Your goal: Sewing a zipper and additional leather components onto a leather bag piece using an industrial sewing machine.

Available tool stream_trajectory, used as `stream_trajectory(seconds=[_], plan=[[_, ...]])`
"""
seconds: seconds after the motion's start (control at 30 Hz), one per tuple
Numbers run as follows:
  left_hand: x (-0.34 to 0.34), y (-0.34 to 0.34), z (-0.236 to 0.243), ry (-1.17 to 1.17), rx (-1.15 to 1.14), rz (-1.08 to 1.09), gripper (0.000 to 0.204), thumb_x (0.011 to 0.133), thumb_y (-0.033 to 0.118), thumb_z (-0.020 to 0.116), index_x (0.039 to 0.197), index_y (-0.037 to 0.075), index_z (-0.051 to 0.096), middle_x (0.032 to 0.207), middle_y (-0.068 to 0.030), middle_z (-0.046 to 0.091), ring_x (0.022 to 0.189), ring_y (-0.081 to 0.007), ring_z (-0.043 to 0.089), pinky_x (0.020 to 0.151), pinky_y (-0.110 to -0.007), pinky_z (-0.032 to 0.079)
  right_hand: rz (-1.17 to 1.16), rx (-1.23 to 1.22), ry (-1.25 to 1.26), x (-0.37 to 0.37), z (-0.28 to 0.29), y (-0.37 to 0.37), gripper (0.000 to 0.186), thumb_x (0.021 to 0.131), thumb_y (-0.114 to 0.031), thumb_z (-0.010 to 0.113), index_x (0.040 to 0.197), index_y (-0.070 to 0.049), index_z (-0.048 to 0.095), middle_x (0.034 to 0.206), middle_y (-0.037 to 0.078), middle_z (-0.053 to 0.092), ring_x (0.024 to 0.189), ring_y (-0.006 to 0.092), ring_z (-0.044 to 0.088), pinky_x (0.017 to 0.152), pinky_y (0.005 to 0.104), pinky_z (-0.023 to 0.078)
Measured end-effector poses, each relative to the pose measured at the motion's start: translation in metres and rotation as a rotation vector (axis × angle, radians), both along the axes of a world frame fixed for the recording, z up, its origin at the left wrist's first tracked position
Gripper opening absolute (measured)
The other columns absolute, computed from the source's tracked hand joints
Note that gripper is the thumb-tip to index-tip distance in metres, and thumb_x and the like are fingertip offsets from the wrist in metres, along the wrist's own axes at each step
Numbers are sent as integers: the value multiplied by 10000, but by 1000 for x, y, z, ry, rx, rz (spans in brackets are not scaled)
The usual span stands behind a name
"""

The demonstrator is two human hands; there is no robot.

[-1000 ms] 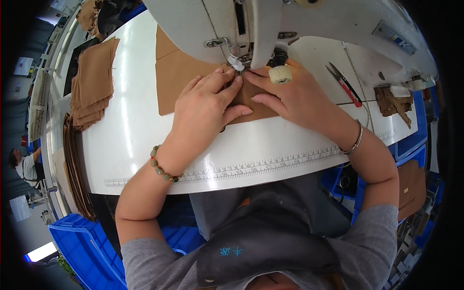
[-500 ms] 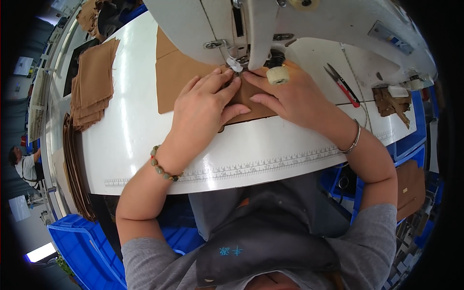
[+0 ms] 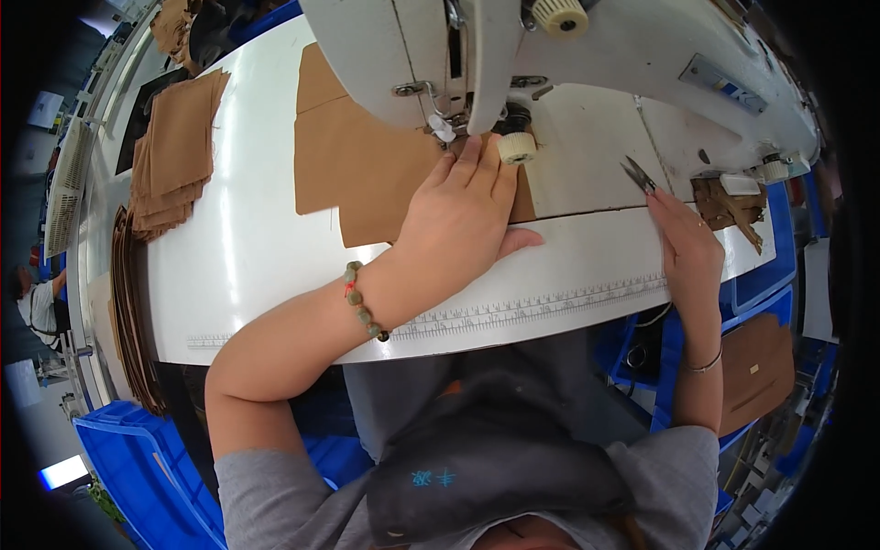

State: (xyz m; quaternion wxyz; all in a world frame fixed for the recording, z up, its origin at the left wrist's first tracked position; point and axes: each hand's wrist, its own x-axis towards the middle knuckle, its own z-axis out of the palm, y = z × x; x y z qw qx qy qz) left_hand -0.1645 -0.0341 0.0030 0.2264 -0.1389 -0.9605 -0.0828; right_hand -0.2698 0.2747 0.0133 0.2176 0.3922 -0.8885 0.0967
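My left hand [image 3: 458,215] lies flat on a brown fabric piece [image 3: 357,165], its fingers stretched toward the presser foot [image 3: 446,131] of a white sewing machine [image 3: 623,50]. The thumb points out to the right over the white table. The fabric reaches out left of the needle area, and part of it is hidden under the hand and the machine head. At the right, my right hand [image 3: 687,238] is closed round the handle of thread snips [image 3: 639,174]. Their dark pointed blades stick out toward the machine; the hand covers the handle.
Brown fabric pieces [image 3: 181,137] are stacked at the table's left, with more brown pieces [image 3: 133,312] hanging over its edge. Scraps [image 3: 729,211] lie at the right. A printed ruler [image 3: 541,310] runs along the front edge. Blue bins [image 3: 151,467] stand below on both sides.
My right hand has left the fabric, moved right and taken hold of the snips lying on the table. My left hand has shifted right, across the fabric beside the needle.
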Motion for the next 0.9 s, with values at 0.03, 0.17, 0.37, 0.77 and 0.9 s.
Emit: stream_trajectory(seconds=[0.03, 0.17, 0.37, 0.77, 0.9], plan=[[-1, 2, 0, -19, -25, 25, 758, 828, 400, 823, 1391, -50, 589, 1350, -228, 679, 1130, -349, 691, 1016, -421, 549, 20, 10, 2, -1, -2, 9, 287, 893, 20, 669, 1147, -68, 772, 1207, 103, 771, 1058, 296, 751, 877, 376, 603], [18, -16, 7, -72, -18, -39, 641, 880, 294, 787, 1389, -47, 597, 1379, -217, 669, 1200, -349, 684, 1041, -424, 546, -71, -33, 20, -6, -7, 34, 286, 890, 42, 672, 1130, -69, 784, 1181, 105, 779, 1072, 295, 753, 893, 368, 601], [52, -73, 19, -168, -10, -49, 529, 791, -84, 669, 1293, 73, 733, 1286, -63, 757, 1236, -279, 703, 1036, -386, 587, -215, -93, 13, -7, -19, 52, 263, 910, 40, 680, 1124, -74, 783, 1169, 101, 783, 1061, 280, 759, 891, 366, 603], [47, -104, 6, -87, 139, -48, 366, 823, -54, 707, 1142, 93, 812, 1250, -60, 777, 1247, -288, 702, 1072, -426, 551, -200, -86, 9, -1, -14, 69, 200, 959, -15, 711, 1149, -37, 771, 1155, 134, 784, 1056, 290, 763, 911, 355, 593], [56, -84, 4, -50, 42, -12, 334, 803, 20, 763, 1123, 101, 817, 1241, -67, 780, 1202, -278, 727, 1029, -419, 580, -192, -195, 123, -15, 3, 92, 149, 964, -26, 723, 1106, -38, 767, 1124, 109, 788, 1013, 249, 766, 879, 344, 592]])
